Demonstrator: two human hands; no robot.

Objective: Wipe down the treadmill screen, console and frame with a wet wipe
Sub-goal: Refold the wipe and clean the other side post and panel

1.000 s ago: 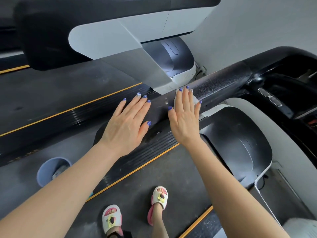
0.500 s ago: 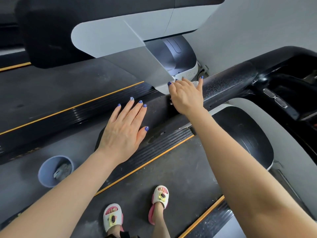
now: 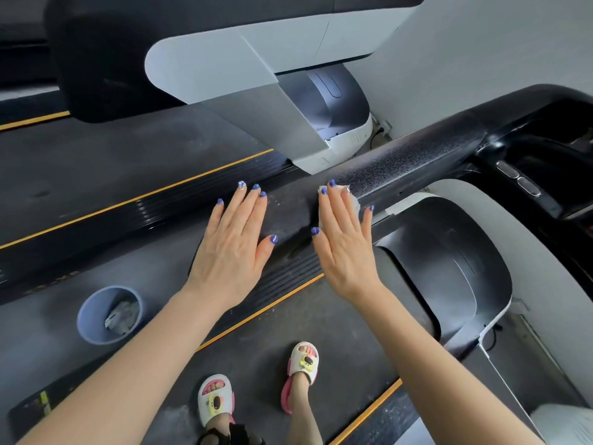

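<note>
- Writing: I read no brand or label. There are faint yellowish marks on the dark side rail [image 3: 48, 285] at far left and a yellow mark at the bottom-left corner, both too blurred to make out.
- My right hand [image 3: 345, 248] lies flat, fingers straight, pressing the wet wipe [image 3: 354, 200] onto the black handrail [image 3: 417, 165]. It is not curled round the wipe.
- The wipe is mostly hidden under that hand. Only white edges show past the fingertips and beside the ring finger.
- My left hand [image 3: 234, 245] lies flat on the same handrail, just left of the right one, fingers straight, holding nothing. The two hands are near each other but apart.
- The treadmill console [image 3: 545, 175] is at the right edge and cut off. Two oval buttons [image 3: 518, 178] are visible, but I cannot tell any marking on them.
- A second treadmill's white and grey upright [image 3: 256, 101] fills the top, with its top cut off by the frame.
- A blue bin [image 3: 93, 316] sits on the floor at left, between the machines, with crumpled grey-white stuff inside that I cannot identify.
- My feet in white slippers [image 3: 305, 361] with a cartoon face stand on the belt [image 3: 256, 354]. The near slipper is partly cut off by the bottom edge.
- A white patch at the bottom-right corner is cut off and unidentifiable.
</note>
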